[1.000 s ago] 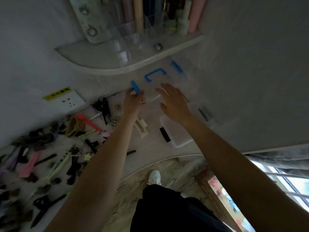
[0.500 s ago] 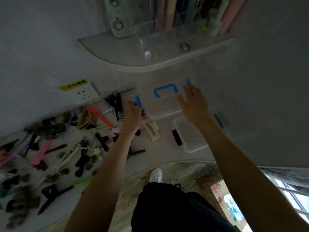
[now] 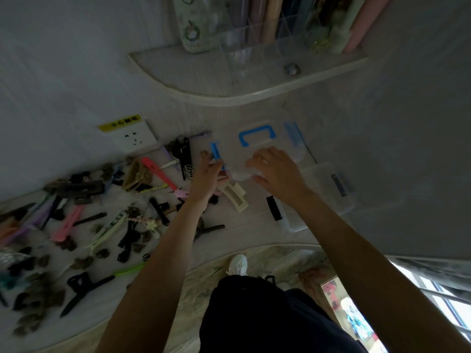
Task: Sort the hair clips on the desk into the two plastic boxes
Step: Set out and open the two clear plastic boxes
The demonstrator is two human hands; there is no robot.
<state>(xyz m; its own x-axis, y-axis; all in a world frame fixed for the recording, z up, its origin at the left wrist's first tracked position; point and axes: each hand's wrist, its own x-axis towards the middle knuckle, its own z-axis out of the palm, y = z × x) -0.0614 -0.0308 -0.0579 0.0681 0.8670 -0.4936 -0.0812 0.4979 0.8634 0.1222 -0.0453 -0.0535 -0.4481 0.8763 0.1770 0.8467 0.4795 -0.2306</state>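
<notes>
A clear plastic box with a blue handle (image 3: 257, 135) and blue latches stands at the back of the white desk (image 3: 249, 233). My left hand (image 3: 206, 178) grips its left blue latch (image 3: 216, 152). My right hand (image 3: 276, 171) curls its fingers over the near edge of the box's clear lid. A second clear box (image 3: 325, 197) with black latches lies just right of my right wrist. Several hair clips are scattered over the left half of the desk, among them a cream claw clip (image 3: 235, 198) between my hands and a pink clip (image 3: 159, 174).
A wall socket (image 3: 133, 138) with a yellow label sits behind the clips. A curved shelf (image 3: 229, 84) with clear organisers and bottles hangs above the boxes. The desk's curved front edge runs above my leg and white shoe (image 3: 238, 264). A window lies at lower right.
My right hand has come back from the box's far right latch to the near edge of the lid. My left hand stays at the left blue latch. The view shifted.
</notes>
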